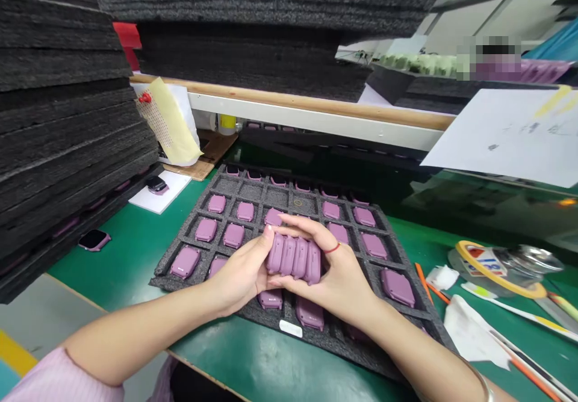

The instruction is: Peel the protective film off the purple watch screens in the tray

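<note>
Several purple smartwatch cases stand on edge in a tight row between my two hands. My left hand is closed round the left end of the row, its thumb near the top. My right hand wraps the right side, fingers above and thumb below. Under them lies a black foam tray with square compartments. Many hold a purple watch case; a few compartments towards the back are bare foam. Part of the tray's middle is hidden behind my hands.
Tall stacks of black foam trays rise at left and on the shelf. A watch lies left, another on white paper. At right are a glass jar, toothbrush and crumpled tissue.
</note>
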Motion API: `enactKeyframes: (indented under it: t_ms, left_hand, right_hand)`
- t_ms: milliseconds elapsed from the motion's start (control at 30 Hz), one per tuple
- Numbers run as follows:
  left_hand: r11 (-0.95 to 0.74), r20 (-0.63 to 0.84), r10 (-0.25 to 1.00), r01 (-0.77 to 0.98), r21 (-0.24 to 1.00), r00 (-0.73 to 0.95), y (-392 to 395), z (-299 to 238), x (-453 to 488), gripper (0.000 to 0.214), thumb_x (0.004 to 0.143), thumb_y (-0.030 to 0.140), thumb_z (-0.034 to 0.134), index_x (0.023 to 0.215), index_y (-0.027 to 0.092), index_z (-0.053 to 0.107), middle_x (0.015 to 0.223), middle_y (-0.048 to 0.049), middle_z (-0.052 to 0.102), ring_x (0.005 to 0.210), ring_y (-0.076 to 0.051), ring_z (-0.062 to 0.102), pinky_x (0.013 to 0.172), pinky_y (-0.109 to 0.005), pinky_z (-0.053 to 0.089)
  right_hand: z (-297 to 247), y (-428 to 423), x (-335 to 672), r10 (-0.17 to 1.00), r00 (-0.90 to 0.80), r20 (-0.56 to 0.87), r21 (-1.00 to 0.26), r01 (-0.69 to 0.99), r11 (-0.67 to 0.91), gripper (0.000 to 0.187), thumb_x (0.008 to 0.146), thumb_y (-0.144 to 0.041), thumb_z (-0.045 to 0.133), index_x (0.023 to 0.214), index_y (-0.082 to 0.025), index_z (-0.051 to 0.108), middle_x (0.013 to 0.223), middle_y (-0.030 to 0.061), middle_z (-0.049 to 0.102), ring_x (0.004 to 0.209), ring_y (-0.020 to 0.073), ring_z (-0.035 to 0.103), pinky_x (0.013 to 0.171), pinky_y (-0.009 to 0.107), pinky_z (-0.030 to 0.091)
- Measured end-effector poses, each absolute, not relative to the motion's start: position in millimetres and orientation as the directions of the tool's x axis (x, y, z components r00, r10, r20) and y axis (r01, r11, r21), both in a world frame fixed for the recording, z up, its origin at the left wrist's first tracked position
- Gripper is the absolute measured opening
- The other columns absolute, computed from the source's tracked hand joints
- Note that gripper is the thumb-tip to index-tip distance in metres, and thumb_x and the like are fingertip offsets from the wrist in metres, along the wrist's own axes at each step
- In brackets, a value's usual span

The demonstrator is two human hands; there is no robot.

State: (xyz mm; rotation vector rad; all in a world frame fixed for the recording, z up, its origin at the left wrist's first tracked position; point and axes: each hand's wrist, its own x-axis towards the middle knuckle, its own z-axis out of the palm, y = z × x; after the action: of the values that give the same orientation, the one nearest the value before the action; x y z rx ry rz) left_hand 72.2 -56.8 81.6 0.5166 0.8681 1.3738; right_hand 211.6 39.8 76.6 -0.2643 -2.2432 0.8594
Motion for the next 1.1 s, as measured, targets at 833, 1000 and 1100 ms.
enactKeyframes:
  t_ms: [833,1000,1100]
  left_hand:
    - [0.119,-0.117,0.993,-0.26,0.958,0.023,-59.1,81.1,69.1,0.039,0.076,0.034,0.081,0.107,0.015,0.067,0.102,-0.007,0.07,0.1,-0.023,0.066,0.087,-0.035,0.053]
    - [0.075,-0.069,0.996,-0.147,0.986,0.049,-60.2,84.0,67.1,0.055,0.068,0.026,0.088,0.117,0.018,0.064,0.116,-0.0075,0.068,0.112,-0.026,0.064,0.097,-0.039,0.051]
    - [0.01,-0.004,0.999,-0.097,0.995,0.052,-58.6,81.8,66.6,0.058,0.065,0.028,0.091,0.116,0.02,0.065,0.118,-0.0072,0.069,0.112,-0.027,0.065,0.097,-0.04,0.052]
  right_hand:
    - [77.8,35.5,214.6,0.391,-0.772,0.501,-0.683,-0.076,0.726,0.096,0.075,-0.017,0.077,0.156,-0.03,0.027,0.123,0.0036,0.075,0.122,0.0261,0.067,0.096,0.037,0.061]
    - [79.1,37.6,217.2,0.391,-0.771,0.503,-0.75,-0.165,0.64,0.096,0.078,-0.024,0.081,0.157,-0.031,0.027,0.124,0.0042,0.074,0.12,0.0257,0.068,0.103,0.041,0.057]
    - [76.4,37.3,216.9,0.372,-0.761,0.532,-0.736,-0.199,0.647,0.098,0.078,-0.028,0.084,0.157,-0.033,0.026,0.127,0.0044,0.072,0.122,0.0255,0.067,0.109,0.043,0.053]
